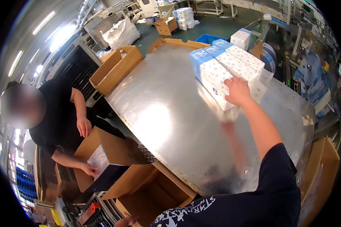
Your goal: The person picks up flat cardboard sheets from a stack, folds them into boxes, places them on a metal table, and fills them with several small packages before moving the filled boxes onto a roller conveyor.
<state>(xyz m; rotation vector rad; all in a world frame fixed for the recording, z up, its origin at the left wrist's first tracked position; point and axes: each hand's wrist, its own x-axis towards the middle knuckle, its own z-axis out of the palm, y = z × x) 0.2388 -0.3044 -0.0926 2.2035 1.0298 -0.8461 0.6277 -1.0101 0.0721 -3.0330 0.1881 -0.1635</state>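
A row of packs [227,70] is lying on the far right part of the counter [166,109], the right hand [236,90] resting on its near end. Left of the counter, a co-worker [60,113] is reaching into an open carton [106,159]; another carton [147,193] is standing before the counter's near edge.

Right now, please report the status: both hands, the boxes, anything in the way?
Right hand flat on nearest white-and-blue box, grip unclear. Left hand barely in view by open carton. Metal table bare before the boxes.
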